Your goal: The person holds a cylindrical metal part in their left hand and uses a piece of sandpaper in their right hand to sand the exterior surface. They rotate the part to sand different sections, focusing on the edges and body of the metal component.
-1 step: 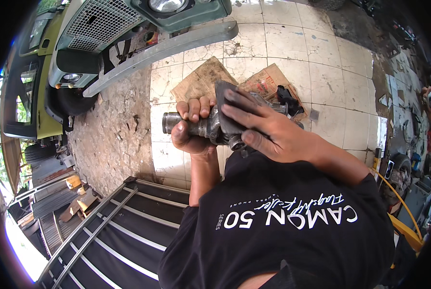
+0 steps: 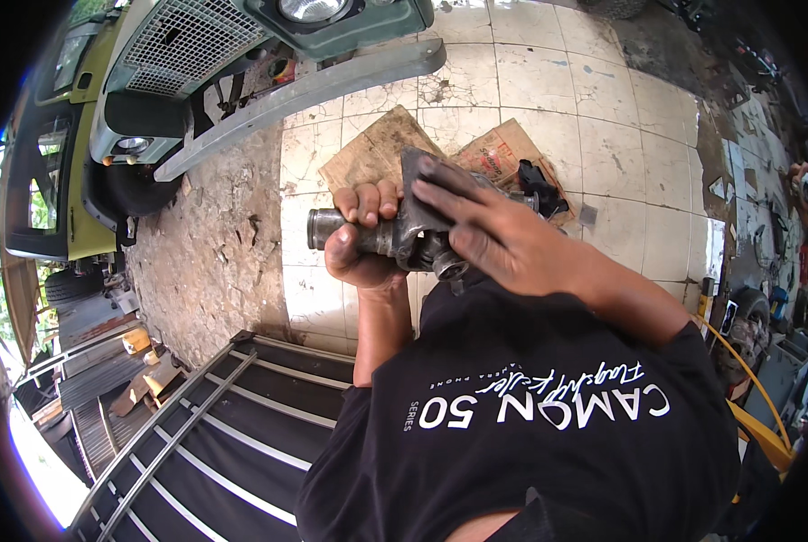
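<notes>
"What's the widest thing around this?"
"The tiled floor (image 2: 634, 181), with a grey-green off-road vehicle (image 2: 187, 45) nose-in at upper left. Beyond the hands, two flattened cardboard sheets (image 2: 372, 149) lie on the tiles."

"And the part being worked on?"
"A greasy steel driveshaft joint (image 2: 381, 239), by the look of it, with a tubular end pointing left. It's held up in front of the person's chest, above the floor rather than set down on it."

"How is it held?"
"The right hand (image 2: 503, 230) lies flat, fingers stretched out and not curled round anything, over a dark flat piece (image 2: 411, 172) at the joint's right side. The left hand (image 2: 368, 266) is closed round the tube, fingers over the far side, thumb on the near side."

"Is that flat piece an abrasive sheet or a flange?"
"I can't tell; the fingers cover too much of it."

"So how far along is it?"
"Midway, I'd judge. The joint is gripped and the flat piece is against it, so the set-up is done. The hand-work on that side looks unfinished, and the surface under the palm is hidden. Smallest of all, a round metal end (image 2: 449, 266) shows just below the right hand, uncovered."
</notes>
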Demonstrator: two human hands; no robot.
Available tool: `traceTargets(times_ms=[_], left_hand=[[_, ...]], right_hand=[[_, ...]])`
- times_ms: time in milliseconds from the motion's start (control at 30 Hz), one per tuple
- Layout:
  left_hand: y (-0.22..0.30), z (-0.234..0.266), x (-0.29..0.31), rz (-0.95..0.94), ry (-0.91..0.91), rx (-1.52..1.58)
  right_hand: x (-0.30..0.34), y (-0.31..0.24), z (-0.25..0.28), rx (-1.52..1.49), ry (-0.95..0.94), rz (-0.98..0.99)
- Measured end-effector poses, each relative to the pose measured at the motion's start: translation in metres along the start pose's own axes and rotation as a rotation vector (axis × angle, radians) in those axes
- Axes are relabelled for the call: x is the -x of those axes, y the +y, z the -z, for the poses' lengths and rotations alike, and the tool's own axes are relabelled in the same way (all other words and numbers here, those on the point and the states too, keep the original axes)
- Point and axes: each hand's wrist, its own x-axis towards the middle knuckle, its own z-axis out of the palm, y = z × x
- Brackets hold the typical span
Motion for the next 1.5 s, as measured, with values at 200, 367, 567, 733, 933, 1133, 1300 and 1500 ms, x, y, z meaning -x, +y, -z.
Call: traceTargets(times_ms=[200,367,567,733,933,1133,1300,1500], left_hand=[[-0.003,-0.001,0.005,0.057,0.151,0.004],[0.000,0.003,0.008,0.063,0.158,-0.025],[0.006,-0.008,0.008,0.019,0.274,-0.199],[-0.001,-0.020,0.016,-0.104,0.256,-0.631],[-0.001,-0.015,0.025,-0.172,0.292,-0.731],[-0.003,-0.013,0.026,-0.246,0.146,-0.857],[0.008,-0.007,0.025,-0.267,0.024,-0.939],[0.003,-0.022,0.016,-0.274,-0.055,-1.047]], right_hand=[[0.002,0.015,0.001,-0.218,0.006,-0.092],[-0.003,0.018,-0.004,-0.154,0.020,-0.091],[0.005,0.011,-0.002,0.030,0.039,-0.028],[-0.014,0.019,-0.010,0.120,0.017,-0.018],[0.011,0.006,-0.026,0.370,0.049,0.128],[-0.022,0.025,-0.025,0.179,-0.059,0.137],[0.012,0.005,-0.022,0.207,0.015,0.144],[-0.015,0.005,-0.015,-0.034,0.035,-0.180]])
